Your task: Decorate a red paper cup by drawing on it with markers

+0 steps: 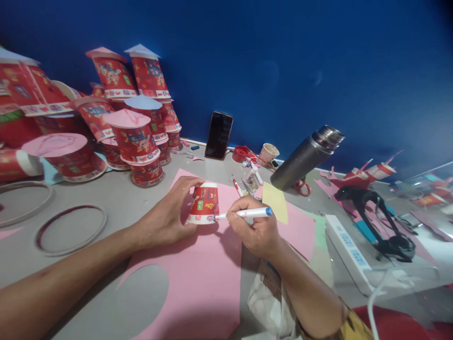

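Observation:
A red paper cup (pixel 205 202) with printed pictures stands upside down over a pink paper sheet (pixel 205 278). My left hand (pixel 173 208) is closed round the cup's left side, thumb low and fingers near its top. In my right hand (pixel 255 229) is a white marker (pixel 251 213) with a blue end, pinched between thumb and fingers. Its tip touches the white band at the cup's rim, where small coloured marks show. Part of the pink sheet has a round piece cut out of it.
Stacked red cups with paper tops (pixel 132 134) crowd the left, near paper rings (pixel 72 230). A phone (pixel 219 135) leans against the blue wall. A dark thermos (pixel 306 158), a power strip (pixel 348 252) and a black strapped device (pixel 378 222) lie to the right.

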Demonstrator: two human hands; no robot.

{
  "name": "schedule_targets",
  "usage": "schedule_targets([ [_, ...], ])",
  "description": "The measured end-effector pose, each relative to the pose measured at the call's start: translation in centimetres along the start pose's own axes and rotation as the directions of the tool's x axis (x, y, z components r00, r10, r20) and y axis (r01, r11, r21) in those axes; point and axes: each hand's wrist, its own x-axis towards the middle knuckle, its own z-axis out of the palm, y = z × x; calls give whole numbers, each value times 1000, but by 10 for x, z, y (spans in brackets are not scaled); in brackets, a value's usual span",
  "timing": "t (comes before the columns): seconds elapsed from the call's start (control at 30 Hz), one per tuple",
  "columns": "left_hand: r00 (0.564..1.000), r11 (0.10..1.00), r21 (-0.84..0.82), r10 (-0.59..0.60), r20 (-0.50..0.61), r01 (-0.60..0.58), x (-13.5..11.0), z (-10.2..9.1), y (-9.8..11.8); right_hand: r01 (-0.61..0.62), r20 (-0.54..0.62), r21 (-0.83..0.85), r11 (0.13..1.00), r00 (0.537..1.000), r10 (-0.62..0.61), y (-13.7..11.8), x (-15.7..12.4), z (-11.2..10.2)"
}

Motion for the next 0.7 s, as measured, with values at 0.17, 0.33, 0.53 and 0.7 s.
schedule_targets([
  [0.17,1000,1000,8,23,-1,-23,0,0,0,32,-11,-11,999,999,-32,2,0,1],
  [0.33,999,999,16,50,-11,-49,1,-1,2,22,12,-33,999,1000,-22,2,0,2],
  [0.53,999,999,27,42,-13,-42,0,0,1,40,-8,-24,999,999,-40,0,0,1],
  [0.7,998,998,28,60,-20,-59,-1,0,0,40,-1,-47,998,999,-40,0,-1,4],
])
